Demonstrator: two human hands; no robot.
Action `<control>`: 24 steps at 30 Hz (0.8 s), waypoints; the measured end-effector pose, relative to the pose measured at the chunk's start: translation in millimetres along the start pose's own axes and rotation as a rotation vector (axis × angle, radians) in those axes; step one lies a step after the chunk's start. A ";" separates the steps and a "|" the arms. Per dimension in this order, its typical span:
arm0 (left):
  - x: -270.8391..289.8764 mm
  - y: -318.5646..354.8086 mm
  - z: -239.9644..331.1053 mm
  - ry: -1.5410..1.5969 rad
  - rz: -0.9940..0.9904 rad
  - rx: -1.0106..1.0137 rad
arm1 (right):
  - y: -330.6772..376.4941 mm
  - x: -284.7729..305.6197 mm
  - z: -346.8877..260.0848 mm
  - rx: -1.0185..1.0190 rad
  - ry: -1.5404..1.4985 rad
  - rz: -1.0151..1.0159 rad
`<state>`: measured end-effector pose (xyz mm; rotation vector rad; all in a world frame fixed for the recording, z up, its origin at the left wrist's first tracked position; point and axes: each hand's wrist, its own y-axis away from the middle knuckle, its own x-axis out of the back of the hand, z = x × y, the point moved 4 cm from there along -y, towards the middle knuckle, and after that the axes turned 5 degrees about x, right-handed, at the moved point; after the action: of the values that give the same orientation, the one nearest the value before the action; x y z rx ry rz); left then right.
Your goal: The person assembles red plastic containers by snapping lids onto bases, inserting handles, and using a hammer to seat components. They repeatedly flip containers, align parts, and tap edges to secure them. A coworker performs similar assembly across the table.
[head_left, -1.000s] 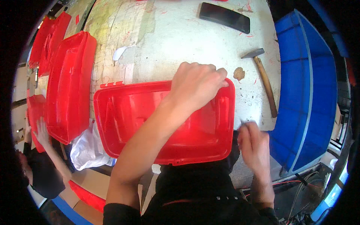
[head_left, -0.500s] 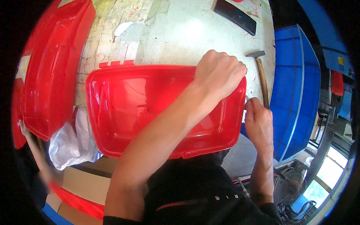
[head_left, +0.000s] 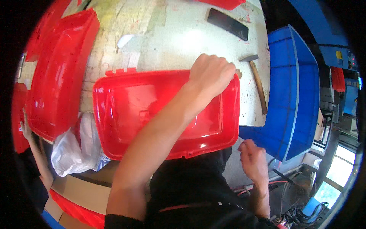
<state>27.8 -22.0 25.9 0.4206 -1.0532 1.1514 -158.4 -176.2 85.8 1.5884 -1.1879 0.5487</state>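
A shallow red plastic lid (head_left: 131,101) with hinge tabs along its far edge lies at the table's near edge, hollow side up. My left forearm crosses over it. My left hand (head_left: 212,74) is closed at the lid's far right corner, knuckles up; its fingertips are hidden below. Off the lid's near right corner, apart from it, my right hand (head_left: 253,158) hangs with curled fingers and thumb pressed to them. What those fingers hold, if anything, is too small to make out. Right of the lid lies a hammer (head_left: 258,82) with a wooden handle.
A dark phone (head_left: 228,24) lies at the back of the table (head_left: 167,49). A blue crate (head_left: 284,91) stands at the right. Another red shell (head_left: 63,76), a white plastic bag (head_left: 74,149) and another person's arm (head_left: 38,152) are at the left.
My right hand has moved from the lid's right edge down toward me. The left hand stays at the far right corner. The whole view has shifted slightly.
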 end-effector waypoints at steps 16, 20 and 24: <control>92.7 7.1 -138.9 -0.263 0.128 0.639 | -35.9 -4.4 95.0 0.109 -0.566 0.341; 142.3 82.1 -176.0 -0.174 0.044 0.851 | -25.6 -35.5 89.4 0.178 -0.746 0.113; 169.5 126.9 -94.9 -0.494 -0.204 1.092 | -24.9 -44.6 81.7 0.233 -0.800 0.306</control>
<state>-37.3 190.0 94.4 1.6960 -0.6663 1.3961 -171.3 -232.3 8.6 1.9098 -2.0448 0.2353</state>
